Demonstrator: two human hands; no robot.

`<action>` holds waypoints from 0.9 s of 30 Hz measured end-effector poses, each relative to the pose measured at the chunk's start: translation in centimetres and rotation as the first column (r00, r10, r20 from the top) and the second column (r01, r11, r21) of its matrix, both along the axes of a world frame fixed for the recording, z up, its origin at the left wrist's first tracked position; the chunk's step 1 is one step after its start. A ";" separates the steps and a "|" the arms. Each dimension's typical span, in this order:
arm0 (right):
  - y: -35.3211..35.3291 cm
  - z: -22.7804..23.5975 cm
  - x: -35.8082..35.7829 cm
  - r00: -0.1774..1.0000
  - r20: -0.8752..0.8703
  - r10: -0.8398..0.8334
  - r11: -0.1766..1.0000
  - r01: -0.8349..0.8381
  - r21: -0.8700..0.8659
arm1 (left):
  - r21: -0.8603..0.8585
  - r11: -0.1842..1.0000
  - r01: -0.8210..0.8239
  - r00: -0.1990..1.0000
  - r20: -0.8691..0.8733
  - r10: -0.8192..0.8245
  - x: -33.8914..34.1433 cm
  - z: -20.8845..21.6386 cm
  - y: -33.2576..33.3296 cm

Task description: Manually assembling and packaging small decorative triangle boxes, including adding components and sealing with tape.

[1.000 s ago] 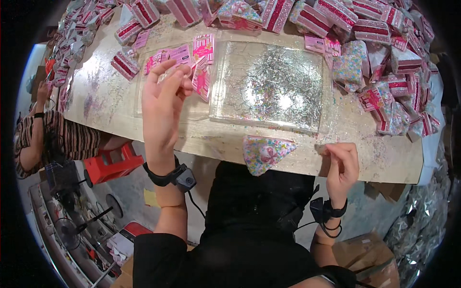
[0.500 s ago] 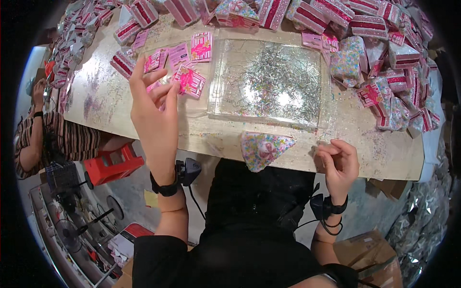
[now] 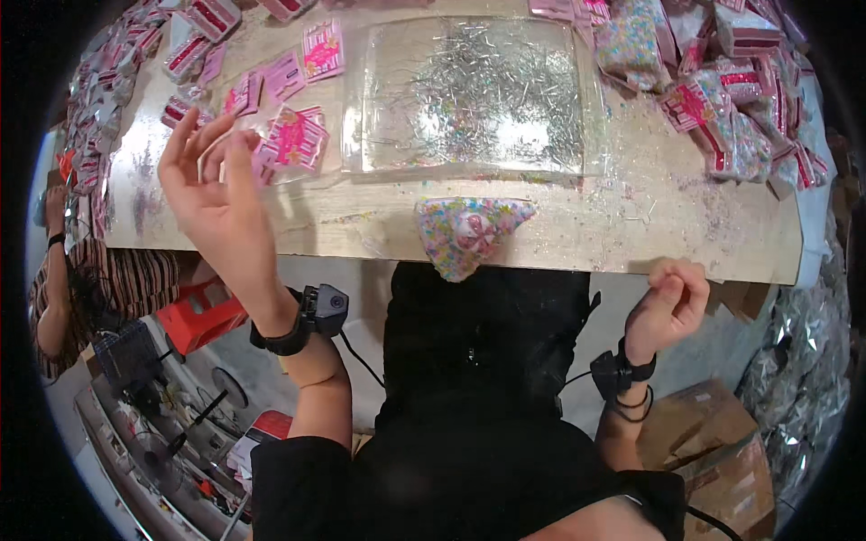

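Observation:
My left hand (image 3: 221, 194) is raised over the table's left part, fingers spread, holding nothing. Beyond its fingertips lie pink printed cards (image 3: 296, 140), some of them overlapping. My right hand (image 3: 669, 307) is at the table's front edge on the right, its fingers curled in toward the thumb; whether something small is between them is hidden. Between my hands, a wedge-shaped fake cake slice (image 3: 474, 233), covered in pastel sprinkles and topped with a pink-striped bow-like piece, rests at the front edge, its lower tip jutting over. Behind it stands a clear shallow tray (image 3: 361, 149) of silver pins.
Bagged fake cake slices (image 3: 722, 122) are heaped at the right, more (image 3: 113, 99) at the far left. Loose glitter and sprinkles dot the wooden tabletop (image 3: 613, 225). Another person's arm (image 3: 54, 279) shows at the left, near a red stool (image 3: 200, 316). Cardboard boxes (image 3: 699, 424) stand lower right.
The view has shifted, so the table's things appear higher and further left. My right hand has moved right, away from the cake slice. The left hand stays spread near the cards.

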State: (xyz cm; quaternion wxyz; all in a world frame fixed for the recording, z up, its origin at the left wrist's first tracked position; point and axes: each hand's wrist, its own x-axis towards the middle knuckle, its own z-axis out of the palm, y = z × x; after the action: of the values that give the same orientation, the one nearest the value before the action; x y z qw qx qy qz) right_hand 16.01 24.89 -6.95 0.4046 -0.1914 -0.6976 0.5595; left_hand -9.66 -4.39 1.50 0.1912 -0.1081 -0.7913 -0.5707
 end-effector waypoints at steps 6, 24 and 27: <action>-4.0 -7.5 15.9 0.854 0.483 -0.196 0.430 0.517 -0.740 | 0.043 0.999 0.001 1.000 -0.002 -0.001 0.1 -0.8 0.0; -6.0 -3.2 15.7 0.668 0.710 -0.221 0.954 0.300 0.015 | 0.150 0.987 0.055 0.998 -0.037 -0.050 2.0 -0.2 1.6; -1.5 1.2 7.8 0.852 0.354 -0.386 0.915 0.305 0.264 | 0.190 0.964 0.184 0.980 -0.106 -0.166 4.4 -0.1 2.6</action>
State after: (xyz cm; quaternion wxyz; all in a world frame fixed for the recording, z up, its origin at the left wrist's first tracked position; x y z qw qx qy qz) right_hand 23.82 23.43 -5.73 0.3654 -0.3827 -0.7711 0.3541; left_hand -5.30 -1.79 1.39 0.1853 -0.1832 -0.7082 -0.6562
